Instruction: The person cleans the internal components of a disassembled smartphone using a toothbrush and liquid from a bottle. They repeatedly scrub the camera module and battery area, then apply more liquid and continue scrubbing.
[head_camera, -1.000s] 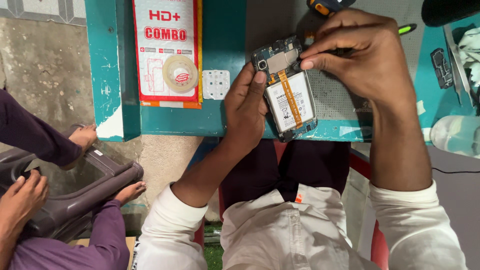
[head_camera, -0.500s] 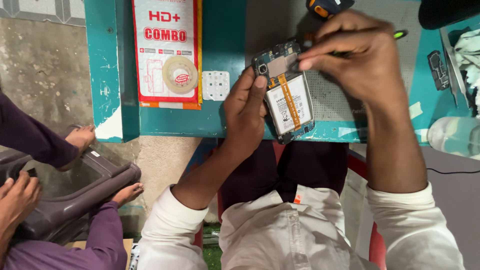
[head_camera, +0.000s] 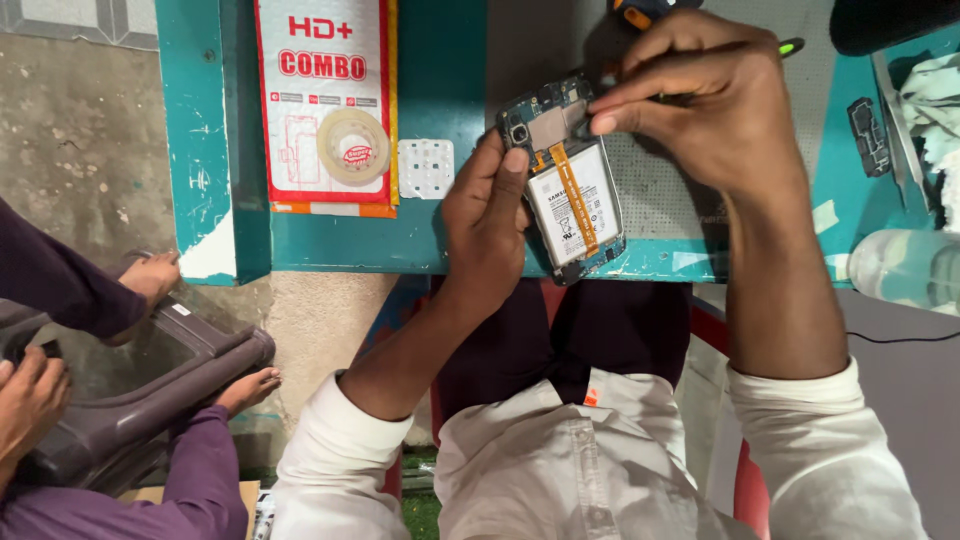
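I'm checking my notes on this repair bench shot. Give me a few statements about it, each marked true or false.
1. The left hand holds the opened phone. True.
2. The phone's back cover is on. False: the battery and circuit board are exposed.
3. The right hand pinches a thin tool at the phone's upper end. True.
4. A roll of clear tape lies on the bare floor. False: it rests on a red and white packet on the teal table.

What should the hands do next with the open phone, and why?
Probably keep the left hand gripping the opened phone steady while the right hand works its thin tool at the top circuit board. The back is off, the battery shows, and the fingertips pinch right there.
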